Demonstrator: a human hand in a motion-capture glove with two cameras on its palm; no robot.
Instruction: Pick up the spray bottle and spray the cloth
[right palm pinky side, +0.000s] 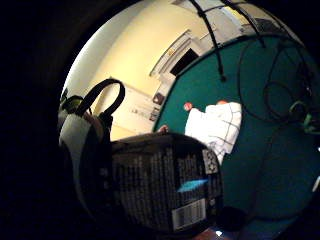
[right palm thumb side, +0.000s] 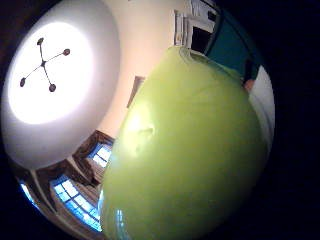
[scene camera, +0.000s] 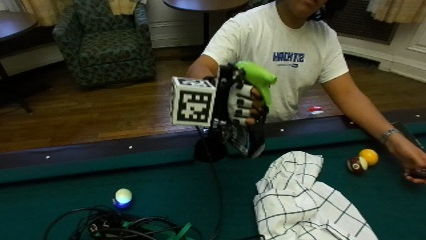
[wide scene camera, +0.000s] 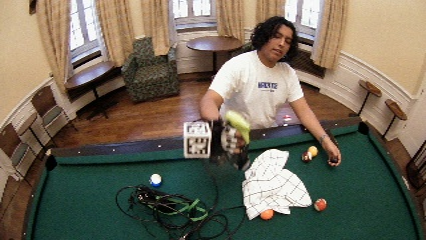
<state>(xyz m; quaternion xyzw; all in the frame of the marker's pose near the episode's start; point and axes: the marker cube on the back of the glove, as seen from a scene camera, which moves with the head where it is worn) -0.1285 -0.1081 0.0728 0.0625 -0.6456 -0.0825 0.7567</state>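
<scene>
My gloved right hand grips a spray bottle with a green head and a dark labelled body, lifted above the green felt of the pool table. The nozzle points toward the person's left, above the white checked cloth, which lies crumpled on the felt below and beside the bottle. The little finger side palm view shows the bottle's label close up with the cloth beyond. The green head fills the thumb side palm view.
A white-and-blue ball and a tangle of black cables lie on the felt at the near side. Two balls sit by the person's bare hand, which rests on the table. More balls lie beside the cloth.
</scene>
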